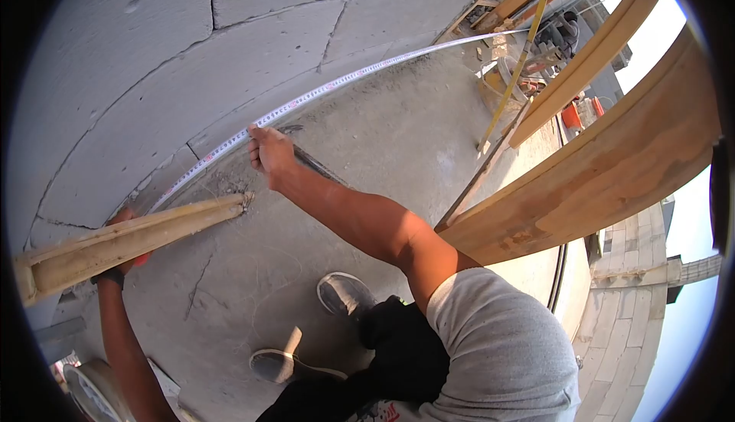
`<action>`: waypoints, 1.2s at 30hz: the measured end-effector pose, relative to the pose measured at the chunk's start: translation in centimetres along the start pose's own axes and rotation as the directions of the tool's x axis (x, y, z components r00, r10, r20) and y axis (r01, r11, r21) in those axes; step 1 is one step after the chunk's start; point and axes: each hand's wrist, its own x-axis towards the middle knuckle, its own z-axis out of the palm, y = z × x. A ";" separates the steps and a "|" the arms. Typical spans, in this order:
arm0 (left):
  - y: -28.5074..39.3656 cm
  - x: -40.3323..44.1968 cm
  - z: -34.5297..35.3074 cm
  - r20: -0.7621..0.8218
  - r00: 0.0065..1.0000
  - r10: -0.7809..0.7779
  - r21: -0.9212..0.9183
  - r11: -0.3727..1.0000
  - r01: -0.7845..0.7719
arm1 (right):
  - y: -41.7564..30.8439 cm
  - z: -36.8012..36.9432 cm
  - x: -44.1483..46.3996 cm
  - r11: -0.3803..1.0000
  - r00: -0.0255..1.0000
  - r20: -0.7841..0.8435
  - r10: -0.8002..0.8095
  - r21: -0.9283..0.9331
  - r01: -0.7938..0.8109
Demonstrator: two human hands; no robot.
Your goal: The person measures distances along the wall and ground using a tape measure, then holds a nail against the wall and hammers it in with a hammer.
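A white tape measure blade (329, 85) stretches in a long curve beside the foot of the grey block wall (153, 62). My right hand (268, 150) is closed, pinching the blade's lower edge between thumb and fingers. At the blade's near end is my left hand (125, 265), partly hidden behind a wooden post (138, 240). A red-orange piece (142, 258), apparently the tape measure's case, shows at its palm. A black band circles the left wrist. The blade's far end reaches the timber at the upper right.
Large curved wooden boards (589, 162) rise on the right, with a thin yellow strip (524, 55) leaning near them. Rubble and a bucket (501, 78) stand farther off, where another person (568, 32) is low down. A round pale object (92, 391) lies lower left.
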 end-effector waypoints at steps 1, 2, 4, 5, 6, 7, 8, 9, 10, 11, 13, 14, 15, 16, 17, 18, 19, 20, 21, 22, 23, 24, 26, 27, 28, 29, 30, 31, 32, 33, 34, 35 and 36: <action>0.0 -0.1 -0.2 -0.018 0.998 0.056 0.088 0.995 -0.054 | -0.1 0.1 -0.1 1.000 1.000 -0.003 0.008 0.004 -0.008; 0.2 -0.1 -0.3 -0.018 0.998 0.057 0.089 0.994 -0.055 | -0.2 0.2 -0.1 1.000 1.000 -0.003 0.008 0.005 -0.008; 0.8 -0.1 -0.6 0.106 0.963 -0.248 -0.168 0.950 0.263 | -0.1 0.6 -0.3 1.000 1.000 0.013 0.011 0.013 -0.011; 0.9 -0.3 -0.8 0.157 0.925 -0.347 -0.234 0.896 0.377 | 0.0 0.7 -0.4 1.000 0.999 0.024 0.026 0.018 -0.026; 0.3 -0.3 -0.5 0.190 0.911 -0.366 -0.370 0.833 0.412 | 0.1 0.7 -0.3 1.000 0.999 0.026 0.020 0.004 -0.020; -0.4 -0.6 -0.3 0.215 0.894 -0.392 -0.495 0.746 0.446 | 0.4 1.1 -0.3 1.000 0.999 0.040 0.022 -0.012 -0.021; -0.2 -0.9 -0.4 0.201 0.901 -0.384 -0.454 0.779 0.433 | 0.5 1.5 -0.5 0.999 0.998 0.044 0.033 -0.023 -0.032; -0.7 -1.0 -0.1 0.188 0.907 -0.376 -0.410 0.809 0.421 | 0.5 1.7 -0.6 0.998 0.998 0.051 0.045 -0.035 -0.043; -7.5 -1.6 3.4 -0.020 0.990 -0.143 -0.061 0.988 0.141 | 0.7 1.9 -0.5 0.998 0.997 0.059 0.058 -0.032 -0.056; -9.4 -2.8 3.5 -0.050 0.999 -0.006 0.163 0.987 0.015 | 1.0 2.1 -0.4 0.997 0.996 0.063 0.068 -0.031 -0.066; -8.0 -3.1 2.0 0.030 0.997 -0.077 0.303 0.951 0.065 | 1.2 2.6 -0.4 0.996 0.995 0.064 0.070 -0.055 -0.067; -4.7 -2.2 0.3 0.146 0.945 -0.292 0.259 0.933 0.249 | 1.3 3.0 -0.5 0.995 0.992 0.086 0.089 -0.058 -0.084; -1.3 -1.3 -1.4 0.246 0.843 -0.478 0.268 0.869 0.415 | 1.3 3.3 -0.6 0.993 0.993 0.068 0.095 -0.079 -0.089; -1.7 -1.4 -1.4 0.266 0.828 -0.493 0.210 0.868 0.450 | 1.3 3.4 -0.6 0.991 0.995 0.046 0.093 -0.100 -0.088; -3.1 -1.9 -0.5 0.260 0.825 -0.502 0.211 0.863 0.459 | 1.4 3.6 -0.5 0.990 0.993 0.063 0.095 -0.108 -0.088; -5.5 -2.6 0.9 0.022 0.983 -0.184 0.385 0.909 0.162 | 1.6 3.8 -0.4 0.990 0.992 0.073 0.100 -0.110 -0.091; -7.0 -3.2 1.9 -0.130 0.968 0.213 0.598 0.796 -0.095 | 1.8 4.0 -0.3 0.992 0.991 0.096 0.093 -0.094 -0.084; -7.4 -3.1 2.1 -0.130 0.969 0.208 0.601 0.794 -0.089 | 1.9 4.1 -0.3 0.994 0.990 0.116 0.085 -0.077 -0.077; -7.5 -2.8 2.3 -0.167 0.973 0.159 0.496 0.867 -0.056 | 1.9 4.4 -0.4 0.994 0.989 0.121 0.090 -0.077 -0.081; -7.6 -2.6 2.3 -0.198 0.974 0.106 0.381 0.924 -0.023 | 1.9 4.7 -0.6 0.992 0.986 0.132 0.102 -0.089 -0.091; -7.8 -2.6 2.3 -0.197 0.975 0.102 0.384 0.923 -0.019 | 1.9 5.0 -0.7 0.990 0.983 0.142 0.115 -0.099 -0.101; -7.8 -2.6 2.2 -0.202 0.961 0.186 0.503 0.862 -0.061 | 1.8 5.3 -0.8 0.990 0.982 0.145 0.117 -0.098 -0.104; -7.8 -2.5 2.1 -0.194 0.943 0.270 0.615 0.782 -0.097 | 1.8 6.0 -1.1 0.989 0.970 0.213 0.119 -0.108 -0.098; -7.8 -2.3 2.1 -0.204 0.933 0.298 0.627 0.772 -0.109 | 1.8 6.3 -1.2 0.989 0.970 0.213 0.119 -0.107 -0.098; -7.7 -2.2 2.1 -0.214 0.921 0.326 0.638 0.760 -0.121 | 1.8 6.7 -1.3 0.984 0.974 0.187 0.130 -0.143 -0.104; -7.6 -2.1 2.2 -0.214 0.920 0.328 0.639 0.759 -0.122 | 1.8 7.0 -1.4 0.978 0.977 0.160 0.139 -0.178 -0.110; -7.7 -1.9 2.4 -0.250 0.930 0.268 0.543 0.834 -0.094 | 1.8 7.2 -1.4 0.978 0.977 0.161 0.138 -0.177 -0.109; -7.7 -1.9 2.6 -0.266 0.935 0.235 0.492 0.867 -0.078 | 1.8 7.4 -1.5 0.975 0.979 0.152 0.136 -0.196 -0.105; -7.8 -1.8 2.8 -0.280 0.938 0.202 0.439 0.896 -0.062 | 1.8 7.6 -1.5 0.971 0.980 0.144 0.134 -0.215 -0.101; -7.7 -1.6 3.0 -0.291 0.946 0.143 0.373 0.927 -0.026 | 2.0 7.6 -1.2 0.971 0.980 0.147 0.133 -0.215 -0.100; -7.7 -1.6 3.0 -0.295 0.949 0.112 0.340 0.940 -0.006 | 2.2 7.6 -0.9 0.971 0.980 0.157 0.125 -0.223 -0.088; -7.6 -1.5 3.1 -0.298 0.951 0.081 0.307 0.952 0.015 | 2.4 7.7 -0.6 0.970 0.979 0.168 0.117 -0.230 -0.077; -7.7 -1.6 3.2 -0.268 0.962 0.040 0.267 0.963 0.034 | 2.4 7.8 -0.5 0.970 0.978 0.172 0.120 -0.230 -0.079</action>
